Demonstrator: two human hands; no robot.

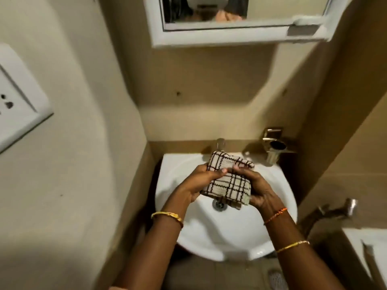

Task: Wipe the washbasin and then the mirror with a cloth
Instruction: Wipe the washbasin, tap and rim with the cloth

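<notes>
Checked beige-and-brown cloth [227, 181], folded into a thick pad, sits gripped between two hands above the round white ceramic washbasin [240, 237], just over its steel drain [219, 204]. On the left wall, a white plastic socket plate [16, 101] stands well apart from the work. The left hand [195, 182], a gold bangle on its wrist, curls its fingers round the cloth's left edge, thumb on top. The right hand [258, 191], wearing an orange thread and a gold bangle, clasps the right edge the same way. Beyond the cloth, at the far rim, a chrome tap [220, 144] rises, and to its right a brass-coloured holder [274, 146] is fixed to the wall. Above, the white-framed mirror [240, 17] waits, only its lower part in view.

Wiping of the basin appears not yet begun; the cloth looks to be in preparation. A loose corner hangs close to the drain and could catch there. A broad sweep along the far rim might strike the tap or the holder. A cloth left dirty or wet from the basin would likely streak the mirror.
</notes>
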